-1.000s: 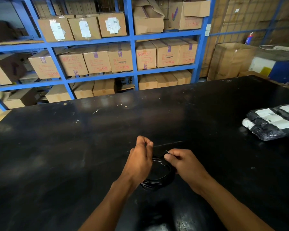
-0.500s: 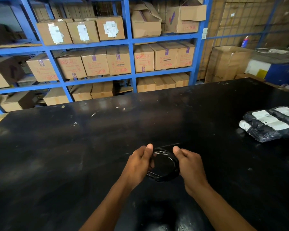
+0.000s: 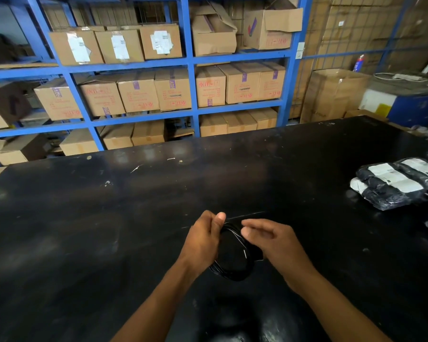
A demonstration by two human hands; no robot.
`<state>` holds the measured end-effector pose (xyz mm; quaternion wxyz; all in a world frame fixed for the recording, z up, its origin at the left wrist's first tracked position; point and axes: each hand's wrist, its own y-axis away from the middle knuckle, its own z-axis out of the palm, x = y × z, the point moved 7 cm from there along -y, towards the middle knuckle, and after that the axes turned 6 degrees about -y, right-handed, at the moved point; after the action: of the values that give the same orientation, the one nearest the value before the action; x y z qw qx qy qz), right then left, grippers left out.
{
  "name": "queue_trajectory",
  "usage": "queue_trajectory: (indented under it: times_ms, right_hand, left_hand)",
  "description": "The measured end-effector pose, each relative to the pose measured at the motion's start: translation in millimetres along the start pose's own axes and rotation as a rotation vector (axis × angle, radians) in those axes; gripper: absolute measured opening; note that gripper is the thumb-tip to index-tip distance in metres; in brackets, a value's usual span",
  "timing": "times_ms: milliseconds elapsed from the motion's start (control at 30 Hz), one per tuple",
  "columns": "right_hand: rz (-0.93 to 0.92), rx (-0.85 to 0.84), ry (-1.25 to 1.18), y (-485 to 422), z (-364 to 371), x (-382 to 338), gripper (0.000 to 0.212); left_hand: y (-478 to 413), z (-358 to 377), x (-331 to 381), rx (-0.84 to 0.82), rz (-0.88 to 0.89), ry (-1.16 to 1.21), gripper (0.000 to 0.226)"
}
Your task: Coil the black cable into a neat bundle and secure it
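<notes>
A black cable (image 3: 232,270) wound into a round coil hangs just above the black table (image 3: 109,230), near its front middle. My left hand (image 3: 203,240) grips the coil's left side, thumb up on the top of the loops. My right hand (image 3: 274,243) is at the coil's right side, its fingers blurred and curled over the upper strands. A thin pale wire tie (image 3: 240,243) runs across the coil between the two hands. Whether the right fingers pinch the tie or the cable is unclear.
Several bagged black cable bundles with white labels (image 3: 395,183) lie at the table's right edge. Blue shelving (image 3: 188,62) full of cardboard boxes stands behind the table. A large open carton (image 3: 331,95) and a blue-and-white drum (image 3: 405,102) stand at the back right.
The coil has tilted and dropped slightly lower. My right hand has shifted from holding the coil's right edge to moving over its top strands, now blurred. My left hand keeps its grip.
</notes>
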<state>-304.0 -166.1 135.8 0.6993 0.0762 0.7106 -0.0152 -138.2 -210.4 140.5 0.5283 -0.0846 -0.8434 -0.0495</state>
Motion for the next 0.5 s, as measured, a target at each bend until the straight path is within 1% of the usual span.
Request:
queue_trajectory:
  times_ms: [33, 100, 233, 267, 400, 433, 500]
  right_hand:
    - [0.001, -0.035, 0.019, -0.6, 3.1, -0.6, 0.026]
    - [-0.019, 0.003, 0.0, -1.2, 3.3, -1.6, 0.029]
    - [-0.073, 0.176, -0.102, -1.2, -4.8, 0.1, 0.024]
    - [-0.072, 0.202, -0.109, -2.0, -6.0, 2.3, 0.024]
    - [-0.082, 0.25, -0.096, -0.2, -6.8, 7.5, 0.021]
    - [-0.09, 0.244, -0.073, 0.5, -6.4, 8.6, 0.022]
    - [-0.109, 0.213, 0.016, 2.1, -6.5, 9.2, 0.026]
  left_hand:
    - [-1.9, 0.5, 3.5, -0.009, 0.025, -0.023, 0.036]
    - [-5.0, 4.1, 8.3, -0.043, 0.034, 0.031, 0.036]
    - [-1.1, 16.9, 4.5, -0.162, -0.147, 0.44, 0.03]
    - [0.0, 19.2, 1.6, -0.163, -0.181, 0.481, 0.029]
    - [-2.3, 23.2, -6.9, -0.052, -0.212, 0.371, 0.039]
    - [-3.9, 23.4, -7.7, -0.028, -0.208, 0.338, 0.039]
    - [-6.1, 26.6, -6.5, -0.029, -0.195, 0.288, 0.038]
